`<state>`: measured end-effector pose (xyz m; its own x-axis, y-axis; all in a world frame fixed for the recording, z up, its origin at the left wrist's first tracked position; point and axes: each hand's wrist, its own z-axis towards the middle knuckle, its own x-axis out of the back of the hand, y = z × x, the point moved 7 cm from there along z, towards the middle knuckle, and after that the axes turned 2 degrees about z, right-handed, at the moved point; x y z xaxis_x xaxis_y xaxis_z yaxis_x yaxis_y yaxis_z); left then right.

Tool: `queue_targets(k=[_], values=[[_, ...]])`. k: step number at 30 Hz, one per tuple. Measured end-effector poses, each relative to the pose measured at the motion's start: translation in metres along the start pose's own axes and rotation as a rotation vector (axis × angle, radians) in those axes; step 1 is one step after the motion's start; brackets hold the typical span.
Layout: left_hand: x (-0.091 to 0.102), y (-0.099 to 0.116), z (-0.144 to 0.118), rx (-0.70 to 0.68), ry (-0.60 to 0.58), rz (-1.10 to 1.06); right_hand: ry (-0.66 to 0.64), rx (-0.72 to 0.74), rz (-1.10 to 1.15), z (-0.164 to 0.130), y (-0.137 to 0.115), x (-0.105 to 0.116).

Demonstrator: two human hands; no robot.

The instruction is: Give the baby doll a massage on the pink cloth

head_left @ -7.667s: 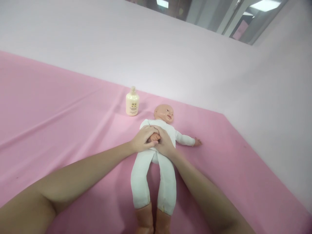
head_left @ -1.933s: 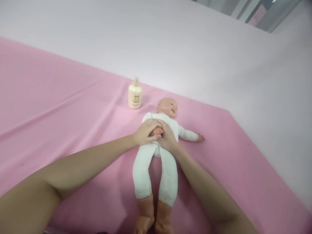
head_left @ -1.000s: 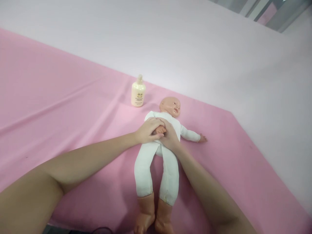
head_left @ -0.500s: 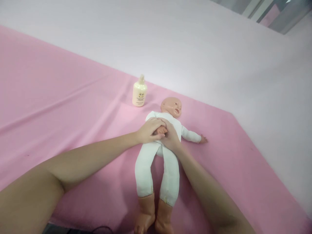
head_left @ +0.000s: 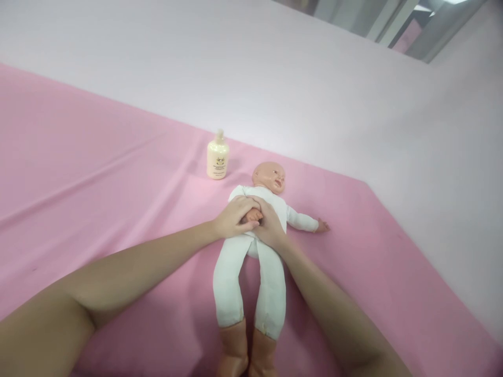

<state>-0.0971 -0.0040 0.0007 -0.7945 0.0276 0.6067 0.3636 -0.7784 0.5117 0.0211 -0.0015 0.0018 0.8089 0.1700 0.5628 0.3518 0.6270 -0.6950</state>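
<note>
I see my left hand [head_left: 232, 219] and right hand [head_left: 268, 226] meeting over the belly of the baby doll [head_left: 255, 246], which lies on its back on the pink sheet [head_left: 98, 199], fingers of both curled around the doll's small hand [head_left: 253, 215] pinched between them. I judge the cloth body soft and light and the moulded hand and feet stiffer, so that little hand or the torso under my fingertips is the best hold. Both forearms reach forward and converge, wrists low; beyond my fingertips stands what looks like a lotion bottle [head_left: 217, 156].
</note>
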Motion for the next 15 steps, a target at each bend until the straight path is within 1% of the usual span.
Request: queue_targets(k=[5, 15], values=[[-0.0023, -0.0047, -0.0016, 0.016, -0.015, 0.032, 0.005, -0.008, -0.004, 0.0, -0.0016, -0.0004], [-0.0006, -0.0043, -0.0021, 0.021, -0.009, 0.01, 0.017, 0.013, -0.016, -0.0001, -0.0037, -0.0009]])
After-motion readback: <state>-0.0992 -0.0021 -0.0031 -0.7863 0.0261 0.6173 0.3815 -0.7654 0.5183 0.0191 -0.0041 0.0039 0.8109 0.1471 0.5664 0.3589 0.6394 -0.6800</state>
